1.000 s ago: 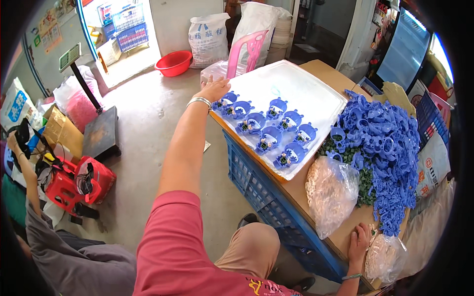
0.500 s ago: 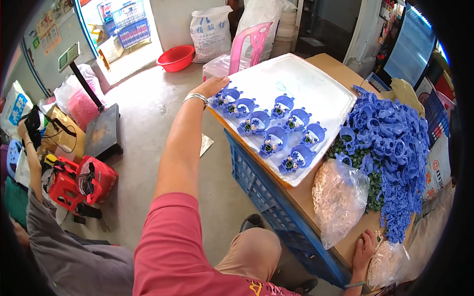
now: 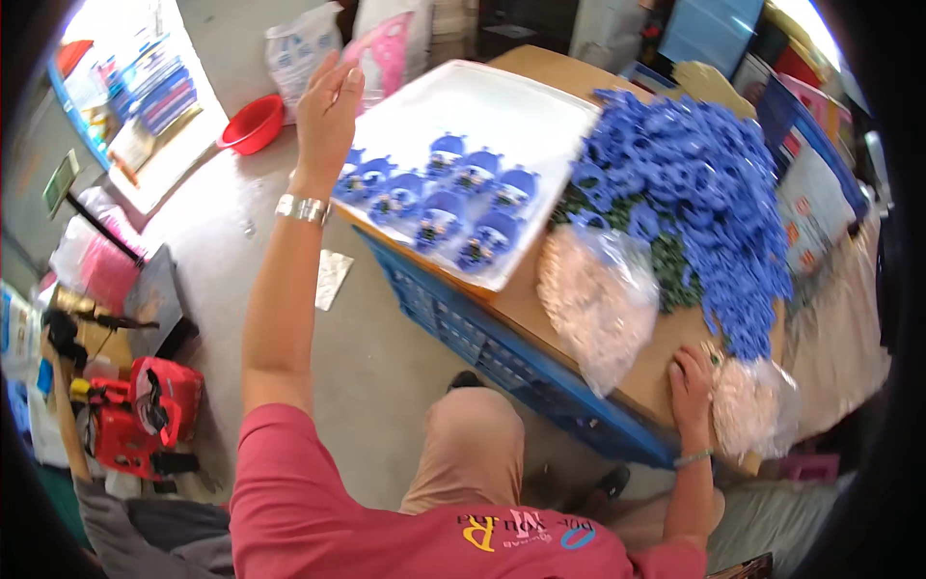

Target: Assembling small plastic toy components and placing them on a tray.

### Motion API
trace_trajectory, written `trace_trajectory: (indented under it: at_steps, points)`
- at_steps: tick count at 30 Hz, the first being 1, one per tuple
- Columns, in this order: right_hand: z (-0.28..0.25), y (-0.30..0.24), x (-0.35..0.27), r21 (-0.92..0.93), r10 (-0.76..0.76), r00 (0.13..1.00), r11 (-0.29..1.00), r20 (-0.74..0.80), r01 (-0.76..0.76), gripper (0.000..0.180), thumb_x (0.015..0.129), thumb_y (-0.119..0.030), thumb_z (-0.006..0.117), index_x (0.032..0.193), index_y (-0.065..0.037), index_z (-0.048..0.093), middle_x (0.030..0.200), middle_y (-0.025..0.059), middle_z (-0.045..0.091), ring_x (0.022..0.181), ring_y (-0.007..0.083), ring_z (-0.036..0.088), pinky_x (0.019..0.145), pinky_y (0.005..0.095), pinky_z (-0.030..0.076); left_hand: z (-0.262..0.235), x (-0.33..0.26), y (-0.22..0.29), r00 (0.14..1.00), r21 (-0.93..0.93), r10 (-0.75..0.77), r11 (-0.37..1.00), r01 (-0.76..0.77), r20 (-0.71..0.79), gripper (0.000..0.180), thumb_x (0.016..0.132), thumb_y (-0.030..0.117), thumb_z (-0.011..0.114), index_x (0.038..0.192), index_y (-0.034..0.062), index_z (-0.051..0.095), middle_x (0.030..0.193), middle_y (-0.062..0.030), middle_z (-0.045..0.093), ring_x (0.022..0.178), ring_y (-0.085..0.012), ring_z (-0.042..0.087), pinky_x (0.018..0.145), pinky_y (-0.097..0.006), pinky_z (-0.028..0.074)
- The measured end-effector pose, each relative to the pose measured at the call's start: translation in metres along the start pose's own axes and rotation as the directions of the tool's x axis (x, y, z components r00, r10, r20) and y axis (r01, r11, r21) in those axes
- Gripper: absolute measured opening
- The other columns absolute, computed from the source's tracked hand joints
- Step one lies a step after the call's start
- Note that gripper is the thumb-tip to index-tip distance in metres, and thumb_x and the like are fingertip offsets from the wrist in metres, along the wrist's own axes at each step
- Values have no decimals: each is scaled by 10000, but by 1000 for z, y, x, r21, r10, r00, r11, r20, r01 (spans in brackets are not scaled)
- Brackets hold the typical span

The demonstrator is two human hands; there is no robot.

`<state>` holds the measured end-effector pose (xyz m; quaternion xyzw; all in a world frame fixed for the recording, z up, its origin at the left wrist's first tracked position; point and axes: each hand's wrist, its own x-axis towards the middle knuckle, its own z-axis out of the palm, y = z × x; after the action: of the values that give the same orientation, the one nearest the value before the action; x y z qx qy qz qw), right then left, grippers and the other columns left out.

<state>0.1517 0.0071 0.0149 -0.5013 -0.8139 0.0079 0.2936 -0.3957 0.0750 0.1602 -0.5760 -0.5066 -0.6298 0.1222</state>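
Note:
My left hand [image 3: 328, 111] is raised in the air beside the left corner of a white tray [image 3: 531, 101], fingers stretched out and holding nothing. Several blue cup-like plastic parts [image 3: 442, 214] with small pale and dark green pieces inside sit in rows on the tray's near left part. At the right, my right hand [image 3: 691, 386] rests on the cardboard tabletop [image 3: 540, 333], its fingers slightly bent and apart. It lies close to a small clear bag of pale pieces [image 3: 748, 410]. A larger bag of pale pieces [image 3: 598, 299] lies between tray and right hand.
A large heap of blue plastic parts [image 3: 685, 183] covers the table's right side, with dark green pieces [image 3: 675, 270] under it. A blue crate [image 3: 463, 338] stands below the tabletop. A red basin [image 3: 254, 124] is on the floor. Another person's arm [image 3: 66, 415] shows at far left.
My left hand has let go of the tray's left edge and risen, its fingers now stretched upward. My right hand stays on the table. The whole view has shifted.

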Motion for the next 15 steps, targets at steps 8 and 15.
trace_trajectory:
  at_steps: [8,15]
  points:
    - [8,3,9,46,-87,989,995,-118,93,112,718,-117,581,791,-33,587,897,96,573,887,278,525,789,367,392,88,-116,231,949,-816,-2,510,272,315,258,818,30,565,1073,-7,578,1254,-115,447,1068,-147,477,827,-240,421]
    - [4,19,-3,-46,-149,979,988,-139,144,174,669,-156,601,818,-67,590,922,87,569,906,276,519,806,388,375,149,-245,299,390,-407,133,147,901,911,210,813,42,551,1004,-25,606,936,-61,613,855,-110,548,766,-236,441]
